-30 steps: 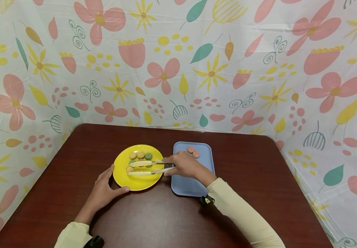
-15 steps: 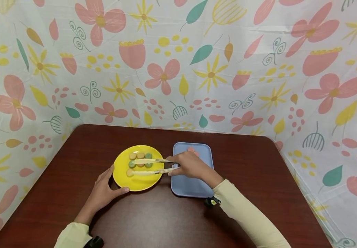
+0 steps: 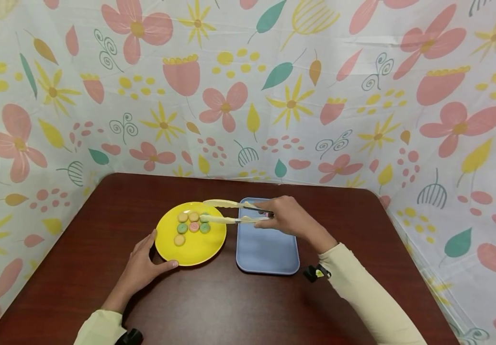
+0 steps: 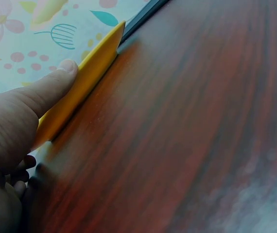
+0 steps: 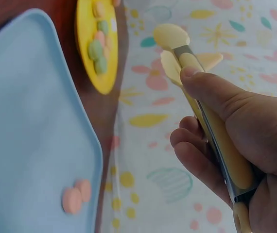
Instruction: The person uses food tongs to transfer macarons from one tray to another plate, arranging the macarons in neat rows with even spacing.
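My left hand holds the near-left rim of a yellow plate, its thumb lying on the rim in the left wrist view. Several small macaron-like rounds lie on the plate: yellow ones, green ones and a pink one. Above the blue tray, my right hand grips metal tongs with cream tips. The tips stand apart over the plate's far-right side, with nothing visible between them. Two pink rounds sit on the tray in the right wrist view; my right hand hides them in the head view.
Plate and tray stand side by side on a dark brown wooden table, a narrow gap between them. A flower-printed cloth hangs behind the table and along its sides.
The right hand has drawn the tongs up and to the right, away from the plate's middle. The rounds they covered are now in sight. The left hand and plate have stayed put.
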Available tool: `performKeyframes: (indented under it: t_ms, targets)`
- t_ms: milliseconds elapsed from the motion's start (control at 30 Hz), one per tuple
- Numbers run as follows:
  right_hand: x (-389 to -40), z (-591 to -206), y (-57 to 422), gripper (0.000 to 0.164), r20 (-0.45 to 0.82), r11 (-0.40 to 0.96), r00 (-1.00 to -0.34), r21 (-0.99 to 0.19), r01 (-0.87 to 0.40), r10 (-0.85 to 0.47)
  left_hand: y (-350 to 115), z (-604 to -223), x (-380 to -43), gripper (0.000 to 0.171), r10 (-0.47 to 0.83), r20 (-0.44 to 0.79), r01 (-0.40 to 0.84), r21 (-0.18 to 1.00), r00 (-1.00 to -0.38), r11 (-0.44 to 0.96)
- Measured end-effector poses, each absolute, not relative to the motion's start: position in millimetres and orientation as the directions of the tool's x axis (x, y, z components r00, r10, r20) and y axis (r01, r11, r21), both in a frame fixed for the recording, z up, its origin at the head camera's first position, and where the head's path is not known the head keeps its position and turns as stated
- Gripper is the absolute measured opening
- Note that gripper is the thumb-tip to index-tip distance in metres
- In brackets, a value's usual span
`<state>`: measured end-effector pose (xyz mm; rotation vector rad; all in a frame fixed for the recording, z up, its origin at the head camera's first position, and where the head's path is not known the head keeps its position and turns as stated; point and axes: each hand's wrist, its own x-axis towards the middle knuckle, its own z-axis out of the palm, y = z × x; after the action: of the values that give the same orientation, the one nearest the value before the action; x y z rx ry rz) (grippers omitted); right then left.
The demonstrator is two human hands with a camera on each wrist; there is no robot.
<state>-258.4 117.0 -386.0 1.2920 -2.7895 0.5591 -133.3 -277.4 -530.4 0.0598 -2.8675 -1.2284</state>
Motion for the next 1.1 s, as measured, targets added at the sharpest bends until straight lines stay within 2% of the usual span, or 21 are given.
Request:
performKeyframes:
  t_ms: [333, 667, 1100]
  targets:
    - [-260, -375, 162, 0.057, 0.138, 0.69, -0.758, -0.335, -0.641, -0.637, -277, -530, -133, 0.125, -0.043, 0.001, -0.029, 0.721, -0.999, 0.692]
    - [-258, -393, 216, 0.057, 0.109, 0.778, -0.842, -0.336, -0.531, -0.528, -276, -528, -133, 0.125, -0.046, -0.001, -0.032, 0.719, -0.999, 0.694]
    - [-258, -418, 256, 0.054, 0.075, 0.817, -0.874, -0.325, -0.477, -0.481, -277, -533, -133, 0.127, -0.047, -0.002, -0.034, 0.722, -0.999, 0.691]
